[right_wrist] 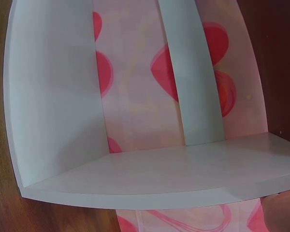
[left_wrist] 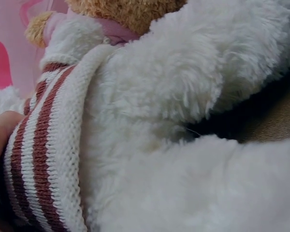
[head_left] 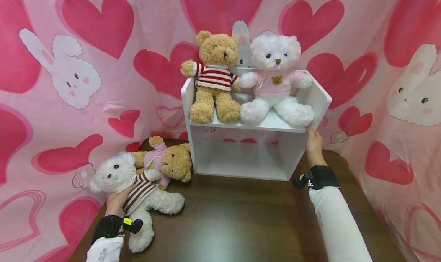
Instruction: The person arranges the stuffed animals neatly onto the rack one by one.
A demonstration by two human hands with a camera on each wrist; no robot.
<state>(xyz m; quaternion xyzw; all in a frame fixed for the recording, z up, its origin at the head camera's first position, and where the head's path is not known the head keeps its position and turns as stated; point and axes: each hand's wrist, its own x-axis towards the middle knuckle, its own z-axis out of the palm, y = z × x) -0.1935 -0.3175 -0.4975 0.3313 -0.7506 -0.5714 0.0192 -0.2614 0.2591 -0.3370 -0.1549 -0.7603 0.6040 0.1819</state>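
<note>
My left hand (head_left: pixel 118 198) grips a white teddy bear (head_left: pixel 113 174) by the side of its brown-and-white striped sweater (left_wrist: pixel 41 145); the bear lies tilted back at the table's left. Behind it, a tan teddy bear in a pink top (head_left: pixel 177 162) lies on its side against the white shelf (head_left: pixel 241 177). My right hand (head_left: pixel 314 147) holds the front edge of the shelf's right side panel (right_wrist: pixel 150 200), just below the upper board. Part of a digit (right_wrist: pixel 282 210) shows at that edge in the right wrist view; the other fingers are mostly hidden.
On the upper board sit a tan teddy bear in a red-striped sweater (head_left: pixel 215 78) and a white teddy bear in a pink top (head_left: pixel 275 82). The lower compartment (head_left: pixel 237 156) is open at the front. A heart-printed cloth (head_left: pixel 155 17) surrounds the brown table (head_left: pixel 234 216).
</note>
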